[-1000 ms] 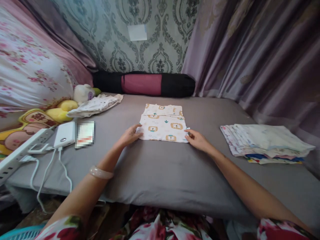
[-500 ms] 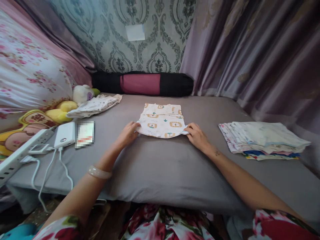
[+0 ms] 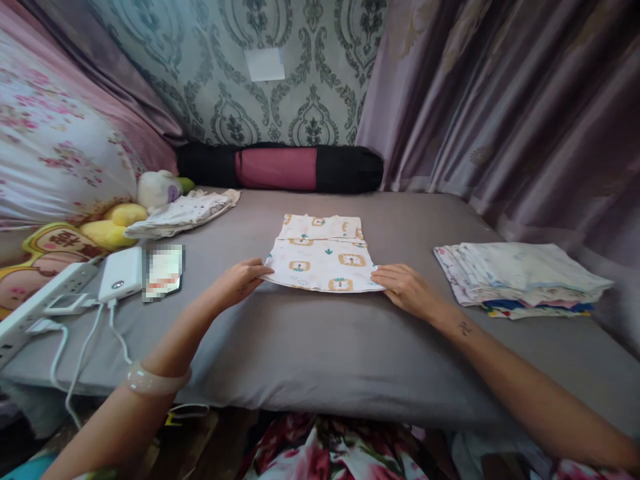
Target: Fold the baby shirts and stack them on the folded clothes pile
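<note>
A white garment printed with tan lion-like faces and green sprigs lies partly folded on the grey bed sheet. Its far part is folded over in a band. My left hand pinches the near left corner, and my right hand pinches the near right corner. Between them the near edge is pulled taut in a slight curve. Fingertips of both hands are partly hidden by the cloth.
To the right sits a stack of folded clothes. At left are a loose printed garment, plush toys, a white power bank with cables, and a power strip. A black and maroon bolster lies along the wall.
Both hands have drawn the garment's near edge closer to me, and they are now a little farther apart. The camera view has shifted slightly.
</note>
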The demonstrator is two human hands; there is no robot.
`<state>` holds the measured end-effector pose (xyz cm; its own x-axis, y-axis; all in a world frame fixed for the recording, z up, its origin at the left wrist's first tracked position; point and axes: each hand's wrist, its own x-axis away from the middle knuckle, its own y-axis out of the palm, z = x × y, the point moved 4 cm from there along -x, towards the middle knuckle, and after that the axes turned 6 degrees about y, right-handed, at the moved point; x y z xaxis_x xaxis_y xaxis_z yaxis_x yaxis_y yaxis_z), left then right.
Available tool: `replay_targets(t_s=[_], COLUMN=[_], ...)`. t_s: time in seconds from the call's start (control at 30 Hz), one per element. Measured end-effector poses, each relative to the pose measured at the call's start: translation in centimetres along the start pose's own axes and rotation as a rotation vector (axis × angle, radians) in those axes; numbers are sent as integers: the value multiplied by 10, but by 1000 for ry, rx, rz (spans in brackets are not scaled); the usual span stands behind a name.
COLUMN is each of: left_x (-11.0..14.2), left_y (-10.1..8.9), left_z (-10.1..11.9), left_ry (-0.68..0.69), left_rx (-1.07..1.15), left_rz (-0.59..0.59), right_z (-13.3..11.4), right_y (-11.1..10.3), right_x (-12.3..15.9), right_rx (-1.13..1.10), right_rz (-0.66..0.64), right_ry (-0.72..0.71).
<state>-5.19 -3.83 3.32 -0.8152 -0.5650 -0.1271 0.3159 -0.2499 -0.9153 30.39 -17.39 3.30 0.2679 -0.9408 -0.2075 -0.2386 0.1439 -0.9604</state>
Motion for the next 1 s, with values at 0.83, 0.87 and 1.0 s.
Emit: replay_targets(t_s=[0.83, 0.87, 1.0], left_x=[-124, -126, -133], left_y=[18, 19, 24], left_z=[-54, -54, -57], left_ry=[-607, -603, -630], left_rx=[108, 89, 31], left_rz=[555, 556, 545], right_z=[62, 64, 68], right_y=[18, 20, 28], right_x=[-121, -124, -134], right_rx=[-69, -57, -70], right_rz=[122, 115, 117], right_ry=[827, 857, 930])
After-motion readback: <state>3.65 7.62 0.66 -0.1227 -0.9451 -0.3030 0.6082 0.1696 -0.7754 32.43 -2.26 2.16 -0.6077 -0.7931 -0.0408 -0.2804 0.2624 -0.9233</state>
